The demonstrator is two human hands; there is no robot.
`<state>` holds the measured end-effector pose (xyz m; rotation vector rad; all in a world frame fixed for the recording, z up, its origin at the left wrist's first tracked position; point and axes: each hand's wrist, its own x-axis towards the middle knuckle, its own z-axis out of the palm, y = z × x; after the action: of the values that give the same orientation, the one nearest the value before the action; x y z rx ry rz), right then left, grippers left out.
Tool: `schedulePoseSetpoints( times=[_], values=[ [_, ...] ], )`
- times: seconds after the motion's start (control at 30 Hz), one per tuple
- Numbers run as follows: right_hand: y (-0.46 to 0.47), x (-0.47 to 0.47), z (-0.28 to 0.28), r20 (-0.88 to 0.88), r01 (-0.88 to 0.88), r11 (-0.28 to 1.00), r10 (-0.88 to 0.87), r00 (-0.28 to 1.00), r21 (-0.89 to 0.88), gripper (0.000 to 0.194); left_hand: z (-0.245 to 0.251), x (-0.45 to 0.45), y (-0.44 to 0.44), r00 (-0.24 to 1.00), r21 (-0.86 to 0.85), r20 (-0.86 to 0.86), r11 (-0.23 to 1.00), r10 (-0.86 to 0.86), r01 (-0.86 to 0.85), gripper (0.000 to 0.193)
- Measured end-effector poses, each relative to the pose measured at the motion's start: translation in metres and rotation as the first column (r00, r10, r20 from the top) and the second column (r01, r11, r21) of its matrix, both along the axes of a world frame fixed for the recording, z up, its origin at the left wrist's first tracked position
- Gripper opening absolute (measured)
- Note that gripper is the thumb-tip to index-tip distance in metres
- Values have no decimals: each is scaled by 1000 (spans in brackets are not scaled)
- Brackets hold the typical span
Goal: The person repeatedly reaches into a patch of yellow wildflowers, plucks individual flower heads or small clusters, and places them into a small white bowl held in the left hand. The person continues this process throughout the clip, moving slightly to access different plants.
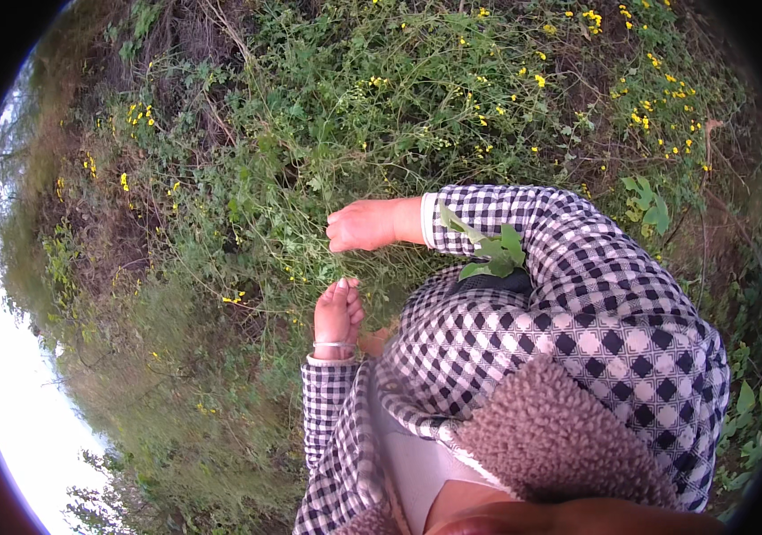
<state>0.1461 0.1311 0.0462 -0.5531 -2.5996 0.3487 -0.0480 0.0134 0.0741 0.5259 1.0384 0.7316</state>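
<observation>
My right hand (362, 226) reaches in from the right among thin green stems of a yellow-flowered plant (327, 180). Its back faces up and its fingers are curled; their tips are hidden, so a hold on a stem cannot be told. Below it, my left hand (337, 313), with a silver-coloured bracelet at the wrist, has its thumb against its curled fingers beside the same stems. Whether anything thin is pinched there does not show. The hands are apart. Broad green leaves (498, 255) stand over a dark mesh item (498, 282) at my waist, near the right forearm.
Tangled green plants with small yellow flowers (642, 120) cover the slope around the hands. Dry bare twigs (227, 33) run through the growth at the top. Broad-leaved plants (745, 414) grow at the lower right. Bright sky (13, 381) shows at the left.
</observation>
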Motion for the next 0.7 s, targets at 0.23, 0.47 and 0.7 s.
schedulePoseSetpoints(
  times=[0.23, 0.47, 0.7],
  values=[
    [39, 30, 18, 259, 202, 978, -183, 948, -49, 26, -21, 1, -36, 995, -138, 76, 988, -58, 69, 21],
    [61, 19, 58, -358, 282, 680, -638, 682, -677, 38, -21, -6, -85, 975, 10, -205, 996, -84, 88, 25],
    [183, 12, 25, -203, -562, 206, -977, -68, -801, 50, -12, -4, -91, 998, -11, 42, 999, 53, -53, 24]
  ],
)
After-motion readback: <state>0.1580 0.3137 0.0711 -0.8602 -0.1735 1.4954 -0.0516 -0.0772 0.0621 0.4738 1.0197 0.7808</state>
